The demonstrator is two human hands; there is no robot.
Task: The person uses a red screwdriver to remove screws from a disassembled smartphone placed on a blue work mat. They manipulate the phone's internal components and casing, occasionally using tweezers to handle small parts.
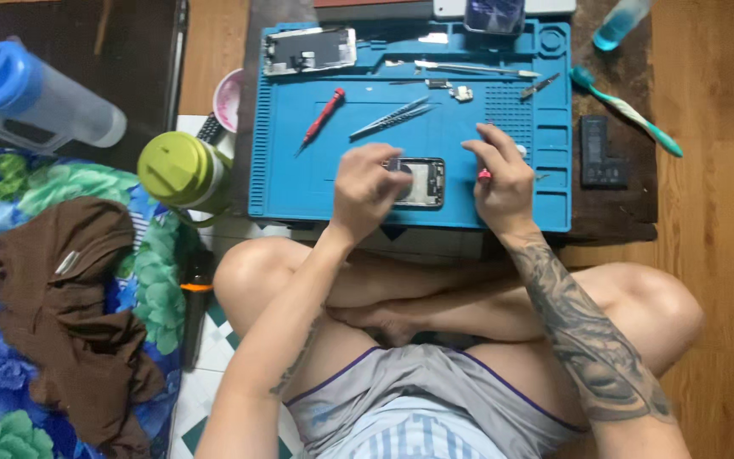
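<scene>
On the blue mat (316,183), close to its front edge: an open phone (422,183), lying flat with its insides showing. Left hand (367,191) curled over the phone's left end, gripping it. Right hand (503,183) just beside the phone's right end, pinching a small red tool (485,174).

Best to keep the phone pressed flat and hold the tool straight. Probably wise to go slow and push softly, since the parts look tiny. Safer to drop any loose bits into the mat's little boxes.

Farther back on the mat: a red screwdriver (323,116), tweezers (392,117) and a phone screen (309,49), all well apart from the hands. Off the mat, on the dark bench (630,217): a black battery (601,153) and a green toothbrush (626,110). Left of the mat, very near: a bottle with a green lid (182,170), easy to bump with an elbow.
</scene>
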